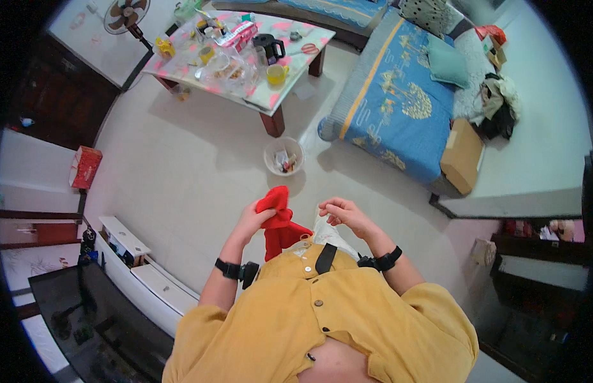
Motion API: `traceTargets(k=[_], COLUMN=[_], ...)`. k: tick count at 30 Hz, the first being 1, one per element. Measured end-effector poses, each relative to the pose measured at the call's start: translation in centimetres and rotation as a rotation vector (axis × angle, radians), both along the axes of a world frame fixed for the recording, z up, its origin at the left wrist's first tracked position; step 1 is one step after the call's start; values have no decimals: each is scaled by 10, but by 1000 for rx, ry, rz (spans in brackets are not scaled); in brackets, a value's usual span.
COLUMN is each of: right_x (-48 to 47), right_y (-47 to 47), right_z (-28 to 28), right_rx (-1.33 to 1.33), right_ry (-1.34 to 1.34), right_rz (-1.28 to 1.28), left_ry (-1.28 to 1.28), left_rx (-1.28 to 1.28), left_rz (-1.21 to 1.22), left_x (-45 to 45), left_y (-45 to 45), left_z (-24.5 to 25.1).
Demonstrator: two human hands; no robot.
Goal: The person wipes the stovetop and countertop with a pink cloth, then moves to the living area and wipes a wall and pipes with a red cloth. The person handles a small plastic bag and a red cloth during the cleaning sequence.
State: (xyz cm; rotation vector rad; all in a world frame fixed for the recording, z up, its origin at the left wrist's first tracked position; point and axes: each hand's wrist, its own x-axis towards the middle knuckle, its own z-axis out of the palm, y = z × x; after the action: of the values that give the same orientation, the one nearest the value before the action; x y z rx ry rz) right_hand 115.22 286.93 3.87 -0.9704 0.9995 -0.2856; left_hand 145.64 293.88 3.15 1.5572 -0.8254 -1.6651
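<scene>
A bright red cloth (280,230) hangs from my left hand (251,220), bunched between the thumb and fingers. Its lower part falls beside my light trousers (327,232). My right hand (342,213) is raised on the other side with its fingers loosely bent and apart, holding nothing. Both wrists carry black straps with small devices. Just beyond the hands, on the floor, stands a round whitish waste bin (269,158) with some rubbish in it.
Ahead stands a low table (296,88) bearing a dark kettle (269,48), a yellow cup (276,75), scissors and plastic bags. A couch with a blue cover (373,119) is at the right, a cardboard box (461,158) at its end. A white cabinet (152,282) and television are at the left.
</scene>
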Motion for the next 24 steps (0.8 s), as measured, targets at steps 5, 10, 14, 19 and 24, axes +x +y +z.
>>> traceTargets(k=[5, 10, 14, 19, 24], right_x=[32, 96, 143, 165, 186], right_y=[-119, -212, -272, -351, -454], right_z=[-6, -20, -31, -18, -32], right_rx=[-19, -52, -63, -82, -110], right_ry=[40, 83, 120, 186, 258], right_rz=[159, 356, 426, 366, 331], left_ry=[144, 102, 147, 282, 287], left_rx=[-11, -2, 24, -27, -127], left_rz=[438, 587, 671, 808, 771], left_x=[30, 58, 98, 146, 161], left_y=[-53, -84, -116, -194, -268], left_z=[12, 10, -5, -12, -16])
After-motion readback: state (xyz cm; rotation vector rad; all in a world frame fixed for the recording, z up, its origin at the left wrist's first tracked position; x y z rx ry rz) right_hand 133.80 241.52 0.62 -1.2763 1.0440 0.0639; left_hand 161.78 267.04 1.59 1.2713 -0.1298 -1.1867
